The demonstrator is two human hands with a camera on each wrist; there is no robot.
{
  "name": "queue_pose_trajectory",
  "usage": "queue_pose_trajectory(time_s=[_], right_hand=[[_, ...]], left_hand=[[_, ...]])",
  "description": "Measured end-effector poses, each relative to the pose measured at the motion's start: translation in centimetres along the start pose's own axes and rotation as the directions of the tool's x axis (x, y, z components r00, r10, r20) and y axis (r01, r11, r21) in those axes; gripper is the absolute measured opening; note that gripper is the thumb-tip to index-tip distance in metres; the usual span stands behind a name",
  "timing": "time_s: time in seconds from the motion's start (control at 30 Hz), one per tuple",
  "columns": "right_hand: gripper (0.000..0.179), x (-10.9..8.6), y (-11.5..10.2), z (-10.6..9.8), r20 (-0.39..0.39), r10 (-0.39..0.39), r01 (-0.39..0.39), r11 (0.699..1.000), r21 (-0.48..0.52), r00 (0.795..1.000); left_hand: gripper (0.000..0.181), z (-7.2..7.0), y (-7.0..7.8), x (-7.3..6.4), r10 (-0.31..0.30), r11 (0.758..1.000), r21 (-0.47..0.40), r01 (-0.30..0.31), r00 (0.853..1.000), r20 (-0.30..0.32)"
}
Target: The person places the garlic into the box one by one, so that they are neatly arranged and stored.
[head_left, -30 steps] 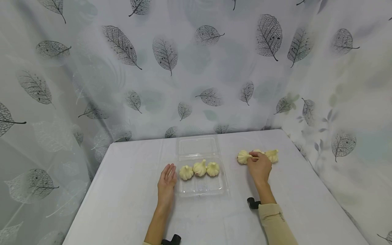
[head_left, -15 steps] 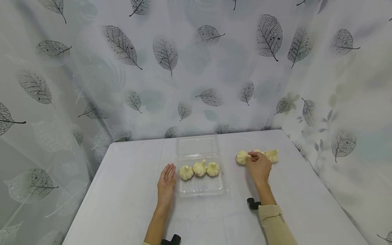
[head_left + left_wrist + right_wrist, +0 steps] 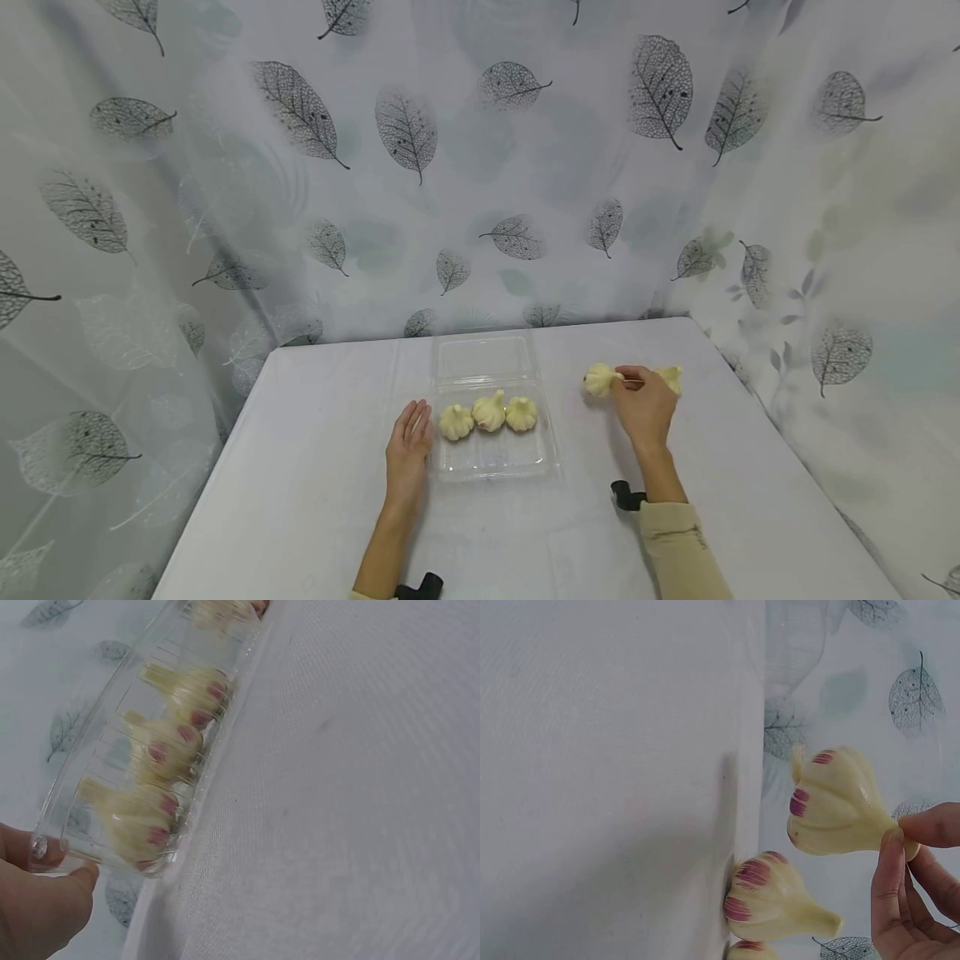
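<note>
My right hand (image 3: 647, 410) pinches a garlic bulb (image 3: 601, 380) by its stem, thumb and fingers at the stem's end. In the right wrist view this bulb (image 3: 838, 801), cream with purple patches, hangs above the level of another garlic bulb (image 3: 772, 896) on the table. My left hand (image 3: 409, 450) lies along the left side of a clear plastic box (image 3: 491, 462), fingers extended and touching its wall. Three garlic bulbs (image 3: 489, 412) stand in a row inside the box. In the left wrist view my thumb rests at the corner of the box (image 3: 71, 855).
Beyond the right hand, a garlic bulb (image 3: 670, 379) shows partly on the white-covered table (image 3: 300, 467); the hand hides what is beside it. The box's lid (image 3: 483, 358) lies folded back. A leaf-patterned curtain (image 3: 517, 167) surrounds the table's back and sides.
The right hand first shifts slightly left, then up and to the right with the garlic bulb, covering more of the bulbs behind it. The left hand and box stay still.
</note>
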State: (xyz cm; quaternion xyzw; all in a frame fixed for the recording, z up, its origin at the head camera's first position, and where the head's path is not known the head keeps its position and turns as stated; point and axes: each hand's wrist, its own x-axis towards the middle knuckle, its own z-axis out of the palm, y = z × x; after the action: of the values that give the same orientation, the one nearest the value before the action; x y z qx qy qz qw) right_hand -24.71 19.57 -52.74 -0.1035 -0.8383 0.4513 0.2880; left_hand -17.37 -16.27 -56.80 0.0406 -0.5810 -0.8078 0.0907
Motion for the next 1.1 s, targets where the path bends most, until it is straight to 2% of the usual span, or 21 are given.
queue_pose_trajectory(time_s=[0.4,0.63,1.1], right_hand=[[0.015,0.0,-1.9,-0.8,-0.008,-0.054,0.054,0.997,0.049,0.999],[0.014,-0.5,-3.4,-1.0,-0.023,-0.103,0.105,0.991,0.086,0.994],[0.016,-2.8,-6.2,-0.6,0.041,-0.188,0.180,0.972,0.152,0.981]], left_hand=[[0.061,0.0,-0.1,0.0,-0.007,1.000,-0.007,0.007,1.000,-0.006],[0.061,-0.1,0.0,0.1,0.005,1.000,0.019,-0.005,1.000,0.001],[0.059,0.0,-0.1,0.3,0.012,0.999,0.031,-0.012,1.000,-0.003]])
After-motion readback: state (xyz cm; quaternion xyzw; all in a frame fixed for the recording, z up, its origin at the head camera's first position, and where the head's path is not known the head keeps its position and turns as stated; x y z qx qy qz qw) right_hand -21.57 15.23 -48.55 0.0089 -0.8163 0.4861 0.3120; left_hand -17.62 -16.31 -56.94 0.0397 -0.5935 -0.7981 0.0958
